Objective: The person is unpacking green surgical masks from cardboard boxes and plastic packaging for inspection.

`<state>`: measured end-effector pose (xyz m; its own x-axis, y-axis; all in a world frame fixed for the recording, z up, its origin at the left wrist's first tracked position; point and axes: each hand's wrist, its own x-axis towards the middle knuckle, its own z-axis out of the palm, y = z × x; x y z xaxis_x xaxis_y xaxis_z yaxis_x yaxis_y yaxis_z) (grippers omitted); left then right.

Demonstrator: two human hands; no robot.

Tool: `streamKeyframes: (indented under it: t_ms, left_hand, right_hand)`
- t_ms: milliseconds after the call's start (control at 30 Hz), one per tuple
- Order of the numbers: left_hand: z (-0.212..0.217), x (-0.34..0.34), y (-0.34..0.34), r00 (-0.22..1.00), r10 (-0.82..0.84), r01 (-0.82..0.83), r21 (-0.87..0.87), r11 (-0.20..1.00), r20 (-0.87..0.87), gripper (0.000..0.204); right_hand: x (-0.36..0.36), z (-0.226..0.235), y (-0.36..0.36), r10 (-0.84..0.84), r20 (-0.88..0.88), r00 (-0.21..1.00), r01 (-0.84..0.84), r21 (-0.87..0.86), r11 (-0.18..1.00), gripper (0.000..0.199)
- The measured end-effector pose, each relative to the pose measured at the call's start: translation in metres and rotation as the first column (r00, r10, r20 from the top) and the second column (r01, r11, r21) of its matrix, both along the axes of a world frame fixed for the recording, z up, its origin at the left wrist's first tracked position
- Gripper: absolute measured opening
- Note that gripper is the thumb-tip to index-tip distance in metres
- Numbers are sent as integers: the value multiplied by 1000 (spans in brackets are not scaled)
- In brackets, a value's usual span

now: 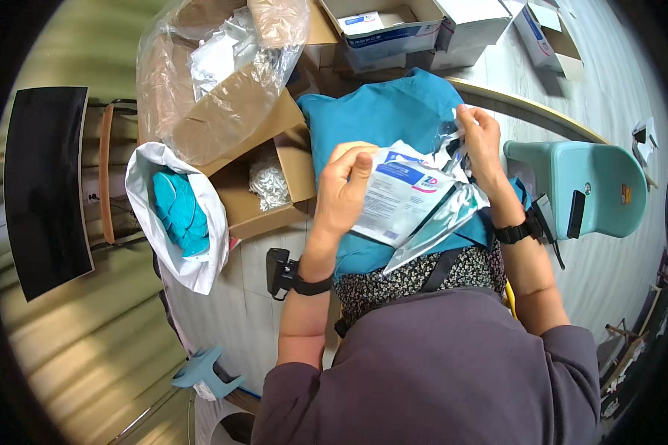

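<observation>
Over my lap, my left hand (345,189) closes on the left edge of a flat white packet (393,200) with a blue printed panel, its thumb raised on the near side. More packets seem to lie under it, their shiny silvery edges (441,226) fanning out toward my right. My right hand (482,141) is up at the packets' far right corner. Its thumb and fingers pinch crumpled clear plastic film (447,141) there. A blue cloth (378,111) spreads across my lap beneath both hands.
Left stand a white sack (137,174) of teal bundles, an open carton (297,167) with small white pieces, and a plastic-lined carton (223,126). Printed boxes (393,37) sit at the far side. To the right are a mint plastic chair (605,189) and another open box (545,44).
</observation>
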<state>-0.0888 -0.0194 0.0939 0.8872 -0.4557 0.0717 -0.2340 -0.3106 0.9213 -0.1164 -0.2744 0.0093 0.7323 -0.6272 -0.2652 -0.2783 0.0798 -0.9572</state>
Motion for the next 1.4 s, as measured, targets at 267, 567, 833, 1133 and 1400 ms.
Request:
streamKeyframes:
  t_ms: [267, 567, 833, 1133, 1400]
  left_hand:
    - [39, -54, -45, 940, -341, 330, 293, 898, -14, 95]
    - [-28, 16, -12, 910, -53, -22, -177, 984, -411, 53]
    - [-74, 21, 18, 60, -378, -402, -369, 838, -924, 37]
    - [-57, 7, 26, -19, -480, -487, -411, 771, -877, 40]
    - [-66, -1, 39, 224, -155, -425, -240, 873, -962, 85]
  right_hand:
    - [8, -27, 5, -185, 135, 973, 214, -253, 943, 29]
    - [-7, -9, -60, -111, 154, 982, 118, -37, 992, 32]
    - [-64, 112, 25, 837, 16, 547, -599, -691, 405, 88]
    - [-53, 123, 41, 897, -32, 440, -279, -955, 103, 48]
    - [-53, 148, 38, 699, 189, 689, -277, -823, 495, 29]
